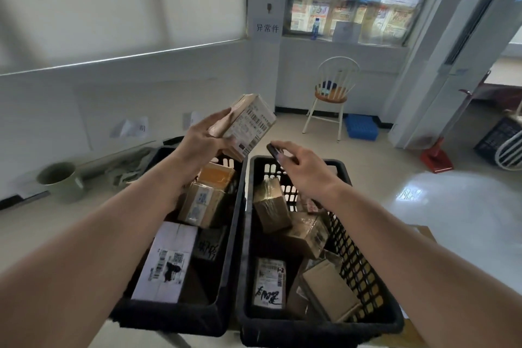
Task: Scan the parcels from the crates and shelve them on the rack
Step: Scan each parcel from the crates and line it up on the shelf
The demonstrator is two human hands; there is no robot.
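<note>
My left hand grips a small taped cardboard parcel above the crates, its barcode label turned toward the right. My right hand holds a dark phone-like scanner just below and right of the parcel, its top end pointing at the label. Beneath the hands stand two black plastic crates side by side. The left crate holds a white labelled box and several brown boxes. The right crate holds several brown parcels and a labelled packet.
A white wooden chair stands by the far wall under the window, with a blue tray on the floor beside it. A red dustpan and another dark crate are at the right. A green bucket sits at the left wall.
</note>
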